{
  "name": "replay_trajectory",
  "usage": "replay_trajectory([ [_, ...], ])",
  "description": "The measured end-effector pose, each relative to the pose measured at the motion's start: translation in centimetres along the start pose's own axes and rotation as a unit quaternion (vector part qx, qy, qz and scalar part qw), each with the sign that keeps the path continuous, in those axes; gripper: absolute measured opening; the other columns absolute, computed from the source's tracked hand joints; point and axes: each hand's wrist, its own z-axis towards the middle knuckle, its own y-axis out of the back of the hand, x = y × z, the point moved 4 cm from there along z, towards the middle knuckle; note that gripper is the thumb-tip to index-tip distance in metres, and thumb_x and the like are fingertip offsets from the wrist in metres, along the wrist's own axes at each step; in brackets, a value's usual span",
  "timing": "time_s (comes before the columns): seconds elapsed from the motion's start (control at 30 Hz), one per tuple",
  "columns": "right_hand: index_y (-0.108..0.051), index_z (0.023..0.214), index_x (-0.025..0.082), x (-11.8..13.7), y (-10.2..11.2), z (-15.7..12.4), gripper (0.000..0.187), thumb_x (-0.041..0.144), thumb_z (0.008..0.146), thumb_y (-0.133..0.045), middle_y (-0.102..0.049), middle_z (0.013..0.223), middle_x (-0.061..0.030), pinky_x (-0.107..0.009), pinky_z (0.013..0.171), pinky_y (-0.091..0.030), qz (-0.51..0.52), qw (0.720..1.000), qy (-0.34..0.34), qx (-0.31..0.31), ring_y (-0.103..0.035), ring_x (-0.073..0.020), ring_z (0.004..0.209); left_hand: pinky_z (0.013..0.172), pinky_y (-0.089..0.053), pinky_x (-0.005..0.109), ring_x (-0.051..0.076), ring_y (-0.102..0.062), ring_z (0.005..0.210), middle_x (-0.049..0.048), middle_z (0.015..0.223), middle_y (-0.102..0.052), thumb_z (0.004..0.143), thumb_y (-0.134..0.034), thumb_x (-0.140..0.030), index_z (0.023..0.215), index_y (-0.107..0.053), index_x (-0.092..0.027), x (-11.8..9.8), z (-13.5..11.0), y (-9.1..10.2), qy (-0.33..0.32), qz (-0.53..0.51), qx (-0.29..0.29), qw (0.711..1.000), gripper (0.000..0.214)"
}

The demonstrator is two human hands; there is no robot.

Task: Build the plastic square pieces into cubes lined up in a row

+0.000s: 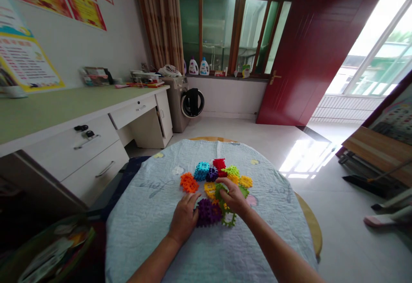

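Observation:
Several toothed plastic building blocks lie grouped on a round, cloth-covered table. My left hand (185, 215) is curled against the left side of the purple building blocks (208, 212), holding them at the near edge of the group. A green building block (220, 191) is pinched between the thumb and fingers of my right hand (234, 194), which partly covers it. Yellow blocks (210, 189) show between my hands. Orange blocks (189, 182) sit to the left; light blue (201, 171), dark blue (212, 173) and red blocks (219, 165) stand behind. Lime blocks (232, 171) are at the back right.
The table's pale blue cloth (144, 227) surrounds the blocks. A long desk (80, 107) with drawers runs along the left wall. Farther back are a washing machine (177, 103) with its round door open and a red door (309, 60). A filled bin (86, 242) stands lower left.

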Motion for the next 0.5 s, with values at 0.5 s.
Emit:
replay_trajectory([
  [0.5,-0.053,0.135,0.023,-5.8,0.0,10.2,0.072,0.038,0.066,-0.071,-0.067,0.116,-0.0099,-0.046,0.093,-0.042,-0.173,0.955,-0.217,0.100,-0.060,-0.0324,0.109,0.103,-0.042,0.044,0.035,-0.052,0.126,0.0198,0.134,-0.056,0.053,-0.078,-0.030,0.143,-0.032,-0.011,3.5,13.8,-1.2,0.181,-0.030,0.111,0.977,0.103],
])
